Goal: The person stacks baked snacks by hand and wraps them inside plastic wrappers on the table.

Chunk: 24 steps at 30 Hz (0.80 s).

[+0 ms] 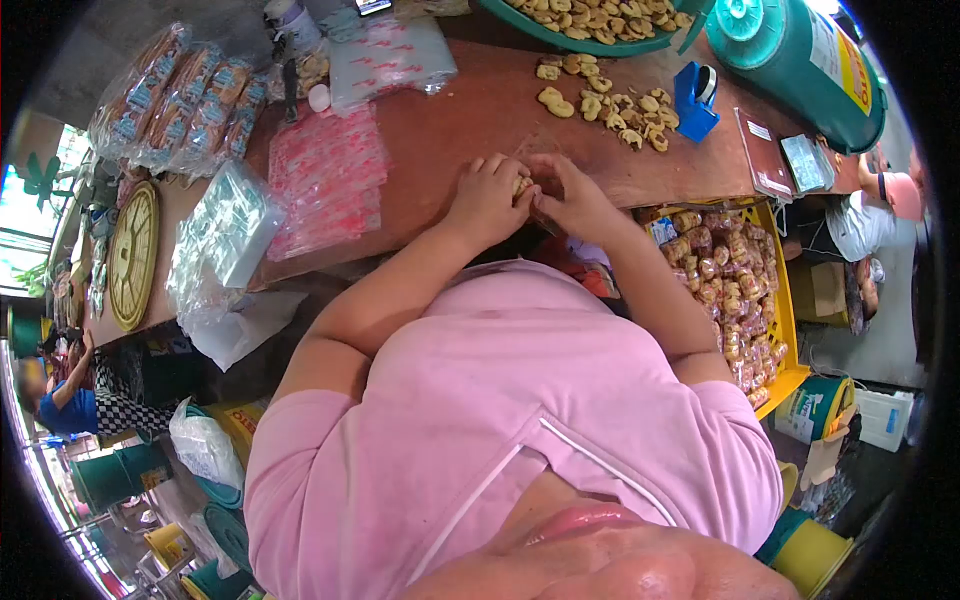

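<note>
My left hand [488, 203] is curled at the table's near edge, its fingers around a small bundle of tan cookies [522, 186], apparently in clear plastic. From the other side my right hand [572, 200] meets it, thumb and fingers bent in at the bundle; the fingers partly hide what they pinch. Loose curled cookies [640, 118] lie on the brown table [450, 120] beyond my hands. Beside them stands a blue tape dispenser [697, 102]. Flat clear bags with red print [325, 180] are spread to the left of my left hand.
A green basin [600, 43] of cookies sits at the back. At right, a yellow crate [790, 380] holds packed cookies below table height, near my right arm. A green drum [800, 70], bread packs [185, 100] and a clear bag stack [228, 225] flank the table. Another person [70, 405] is at far left.
</note>
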Each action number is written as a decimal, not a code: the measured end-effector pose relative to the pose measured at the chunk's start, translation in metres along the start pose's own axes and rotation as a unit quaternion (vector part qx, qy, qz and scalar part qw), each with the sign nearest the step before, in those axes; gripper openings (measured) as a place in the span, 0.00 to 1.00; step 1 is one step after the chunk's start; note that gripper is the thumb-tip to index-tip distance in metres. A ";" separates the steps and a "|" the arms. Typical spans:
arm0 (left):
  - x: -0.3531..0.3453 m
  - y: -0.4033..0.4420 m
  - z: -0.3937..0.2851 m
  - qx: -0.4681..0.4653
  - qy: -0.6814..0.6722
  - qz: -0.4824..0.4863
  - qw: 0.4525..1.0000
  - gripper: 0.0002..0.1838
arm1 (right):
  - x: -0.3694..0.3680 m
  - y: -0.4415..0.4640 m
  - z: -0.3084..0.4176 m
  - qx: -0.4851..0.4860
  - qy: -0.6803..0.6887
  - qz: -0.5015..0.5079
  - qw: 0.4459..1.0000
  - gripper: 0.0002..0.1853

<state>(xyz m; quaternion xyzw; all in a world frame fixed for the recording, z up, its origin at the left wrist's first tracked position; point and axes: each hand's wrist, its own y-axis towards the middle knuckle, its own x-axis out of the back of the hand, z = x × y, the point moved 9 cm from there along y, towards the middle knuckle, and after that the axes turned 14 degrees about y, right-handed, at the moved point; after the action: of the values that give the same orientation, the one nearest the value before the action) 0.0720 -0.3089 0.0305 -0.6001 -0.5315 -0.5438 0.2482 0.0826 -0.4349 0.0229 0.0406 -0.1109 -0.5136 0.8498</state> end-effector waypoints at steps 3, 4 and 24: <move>0.004 -0.004 0.002 0.015 -0.024 -0.024 0.999 0.17 | -0.003 -0.041 0.052 0.139 -0.280 -0.072 0.947 0.25; 0.001 -0.004 0.003 0.019 -0.022 -0.019 0.999 0.17 | -0.006 -0.047 0.049 0.154 -0.301 -0.066 0.939 0.23; 0.002 -0.004 -0.003 0.004 0.002 0.006 1.000 0.20 | 0.014 0.000 0.011 0.038 -0.153 0.045 0.986 0.08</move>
<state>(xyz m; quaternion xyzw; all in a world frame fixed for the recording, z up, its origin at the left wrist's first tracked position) 0.0667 -0.3094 0.0317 -0.6012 -0.5298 -0.5413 0.2547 0.0861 -0.4465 0.0353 -0.0117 -0.2609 -0.4707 0.8428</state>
